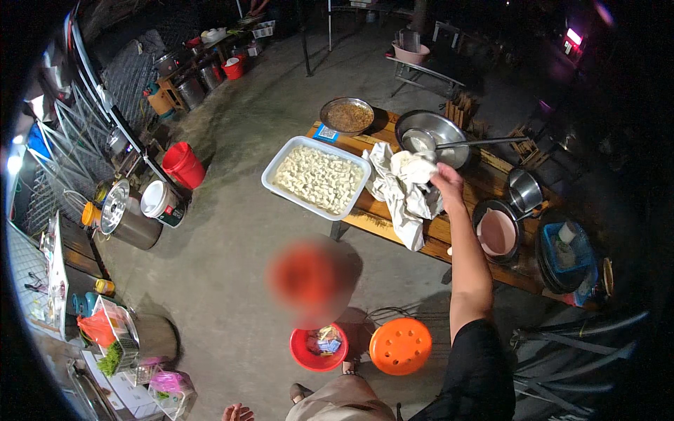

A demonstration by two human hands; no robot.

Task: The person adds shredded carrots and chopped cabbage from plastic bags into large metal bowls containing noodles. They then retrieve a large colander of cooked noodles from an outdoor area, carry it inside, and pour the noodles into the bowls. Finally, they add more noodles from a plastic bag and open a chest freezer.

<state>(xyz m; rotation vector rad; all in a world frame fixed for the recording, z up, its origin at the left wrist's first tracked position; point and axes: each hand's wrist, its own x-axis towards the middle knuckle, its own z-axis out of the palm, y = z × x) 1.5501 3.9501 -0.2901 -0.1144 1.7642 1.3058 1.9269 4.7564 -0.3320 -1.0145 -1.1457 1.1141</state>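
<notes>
My right hand (448, 181) reaches over the wooden table and grips one end of a crumpled white cloth (405, 208). The lower part of the cloth hangs over the table's near edge. Left of it is a white plastic tub (267, 180) of small pale cubes in liquid, possibly tofu. Just beyond the cloth stands a steel basin (459, 158) with a long-handled ladle (484, 142) laid across it. Only the loosely curled fingers of my left hand (238, 413) show at the bottom edge, apart from any object.
A steel bowl of brown food (347, 117) sits at the table's far end. Right of my arm are a pink basin (496, 231) and a steel pot (525, 190). An orange stool (400, 346) and a red bucket with litter (319, 363) stand near my feet. Steel stockpot (137, 226) at left.
</notes>
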